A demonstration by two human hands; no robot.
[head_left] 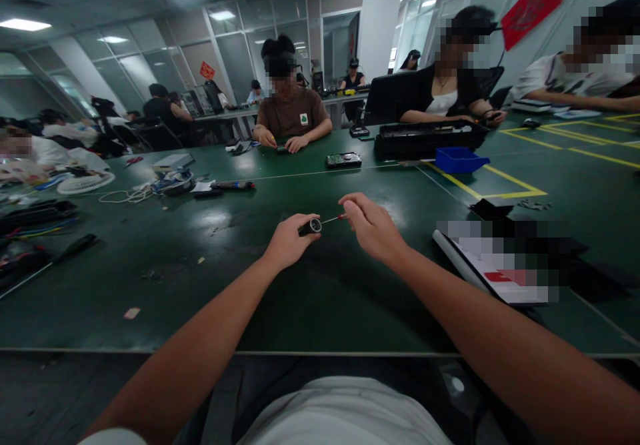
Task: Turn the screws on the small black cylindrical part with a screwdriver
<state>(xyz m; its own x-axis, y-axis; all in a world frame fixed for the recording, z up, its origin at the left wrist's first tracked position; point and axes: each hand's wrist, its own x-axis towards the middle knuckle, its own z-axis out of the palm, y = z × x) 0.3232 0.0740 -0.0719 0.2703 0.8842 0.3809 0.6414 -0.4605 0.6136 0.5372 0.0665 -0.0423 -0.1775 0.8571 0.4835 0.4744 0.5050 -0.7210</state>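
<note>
My left hand (291,239) is closed around a small black cylindrical part (311,226), whose round, silver-rimmed end faces right. In my right hand (373,228) is a thin screwdriver (331,219) with a red section near the fingers. Its shaft points left at the round end of the part; whether the tip touches it I cannot tell. Both hands are held over the middle of the green table (320,318). Most of the screwdriver's handle is hidden by my right fingers.
To the right lie a booklet (495,271) and black pieces (493,209). Farther back are a blue bin (460,159), a long black device (430,139) and a hard drive (343,160). Cables (173,181) and tools sit at left. A person in brown (295,115) works opposite.
</note>
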